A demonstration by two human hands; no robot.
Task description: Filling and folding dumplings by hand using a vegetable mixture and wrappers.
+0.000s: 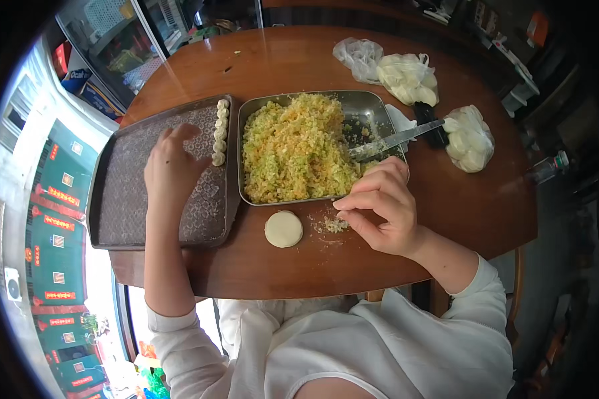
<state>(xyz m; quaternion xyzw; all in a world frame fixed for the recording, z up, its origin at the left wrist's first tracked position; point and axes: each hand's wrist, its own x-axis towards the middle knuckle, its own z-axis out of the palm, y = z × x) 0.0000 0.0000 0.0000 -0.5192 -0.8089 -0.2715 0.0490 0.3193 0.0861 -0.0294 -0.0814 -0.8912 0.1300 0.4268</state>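
My left hand is over the dark patterned baking tray, thumb and fingers spread, with nothing seen between them. Along the tray's right edge, several small pleated dumplings stand in a row. My right hand hovers by the near right corner of a metal pan, fingers curled and thumb tip close to the index tip; anything pinched there is too small to make out. Chopped yellow-green filling is heaped in the pan. A round pale dough wrapper lies on the table in front of it.
A flat metal blade with a black handle rests across the pan's right side. Plastic bags of pale dough pieces and a crumpled clear bag are at the far right. Crumbs lie beside the wrapper on the wooden table.
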